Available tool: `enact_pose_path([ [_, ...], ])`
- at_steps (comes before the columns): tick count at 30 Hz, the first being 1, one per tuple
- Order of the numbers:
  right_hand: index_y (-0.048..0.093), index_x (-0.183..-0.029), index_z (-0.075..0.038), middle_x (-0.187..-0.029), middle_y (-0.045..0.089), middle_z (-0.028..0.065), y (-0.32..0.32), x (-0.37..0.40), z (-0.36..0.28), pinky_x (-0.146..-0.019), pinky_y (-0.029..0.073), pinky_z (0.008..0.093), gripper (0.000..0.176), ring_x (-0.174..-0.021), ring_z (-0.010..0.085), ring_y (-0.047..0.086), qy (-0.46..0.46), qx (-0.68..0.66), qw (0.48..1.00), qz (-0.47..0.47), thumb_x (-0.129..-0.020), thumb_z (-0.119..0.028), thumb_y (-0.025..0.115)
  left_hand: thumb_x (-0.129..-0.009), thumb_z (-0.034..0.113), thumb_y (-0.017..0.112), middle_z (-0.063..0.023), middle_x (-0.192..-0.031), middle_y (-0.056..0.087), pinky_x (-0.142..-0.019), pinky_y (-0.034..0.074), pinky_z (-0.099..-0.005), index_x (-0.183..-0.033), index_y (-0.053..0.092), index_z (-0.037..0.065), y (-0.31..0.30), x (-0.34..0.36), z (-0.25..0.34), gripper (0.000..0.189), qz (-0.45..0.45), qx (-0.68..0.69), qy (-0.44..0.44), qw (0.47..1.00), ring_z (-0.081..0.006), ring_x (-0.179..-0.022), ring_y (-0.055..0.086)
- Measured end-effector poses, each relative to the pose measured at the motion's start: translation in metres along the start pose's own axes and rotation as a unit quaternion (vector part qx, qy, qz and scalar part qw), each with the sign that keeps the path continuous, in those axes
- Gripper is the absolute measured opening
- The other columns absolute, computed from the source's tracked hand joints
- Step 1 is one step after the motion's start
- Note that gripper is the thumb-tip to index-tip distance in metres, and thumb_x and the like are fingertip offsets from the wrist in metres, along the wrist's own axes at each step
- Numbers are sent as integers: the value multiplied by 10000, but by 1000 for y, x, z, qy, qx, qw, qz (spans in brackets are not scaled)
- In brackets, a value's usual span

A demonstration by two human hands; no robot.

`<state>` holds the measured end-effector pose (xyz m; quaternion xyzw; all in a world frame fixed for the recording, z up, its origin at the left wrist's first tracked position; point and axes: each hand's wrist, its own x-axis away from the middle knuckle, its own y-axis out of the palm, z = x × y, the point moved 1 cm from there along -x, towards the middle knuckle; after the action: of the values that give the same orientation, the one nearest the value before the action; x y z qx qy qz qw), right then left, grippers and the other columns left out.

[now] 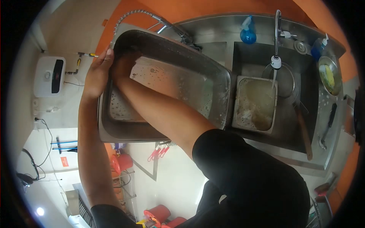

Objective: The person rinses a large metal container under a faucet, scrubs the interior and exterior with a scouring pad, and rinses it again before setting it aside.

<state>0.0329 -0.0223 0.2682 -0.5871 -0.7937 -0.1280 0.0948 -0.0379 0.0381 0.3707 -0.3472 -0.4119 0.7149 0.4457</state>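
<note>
A large, deep rectangular steel pan [224, 95] sits tilted at the left part of the counter, its inside wet with drops and suds. My left hand [99, 74] is closed on the pan's left rim, thumb at the top edge. My right arm reaches down into the pan, and my right hand [127, 62] is against its inner left end. That hand is dark and smeared, so its fingers and anything in them cannot be made out. Close behind the left hand, a coiled spring faucet [137, 12] arches over the pan's far corner.
In the sink [296, 129] to the right, a smaller steel pan [256, 102] holds cloudy water under a running faucet [276, 60]. A wooden-handled tool [304, 133] leans there. A blue spray bottle [248, 34], a bowl [330, 76] and a black-handled utensil [330, 121] stand around it.
</note>
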Motion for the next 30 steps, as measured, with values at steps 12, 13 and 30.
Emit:
enact_pose_path([
  [12,612,-1154,-114,-1125,504,218,-62,32,124,-867,405,547,297,-1044,375,469,-388,40,911,137,-869,-145,534,-986,392,484,-52,-1092,651,-944,389,-248,-1290,553,26,-2,-5,-18,481,-5,-15,-5,1000,-104,-1036,534],
  [13,615,-1145,-106,-1116,502,225,-59,37,130,-871,406,537,291,-1027,380,480,-447,45,892,47,-870,-142,526,-985,391,488,-47,-1095,648,-947,386,-245,-1294,555,32,1,-2,-8,478,11,-23,-3,1000,-104,-1037,532],
  [30,527,-1116,73,-1088,553,280,-27,40,10,-960,384,440,340,-1038,407,527,-75,-458,877,-122,-960,-167,343,-1001,362,443,-114,-1304,561,-1052,315,-269,-1359,479,6,-5,-6,-13,506,15,-15,21,1000,-168,-1227,481],
])
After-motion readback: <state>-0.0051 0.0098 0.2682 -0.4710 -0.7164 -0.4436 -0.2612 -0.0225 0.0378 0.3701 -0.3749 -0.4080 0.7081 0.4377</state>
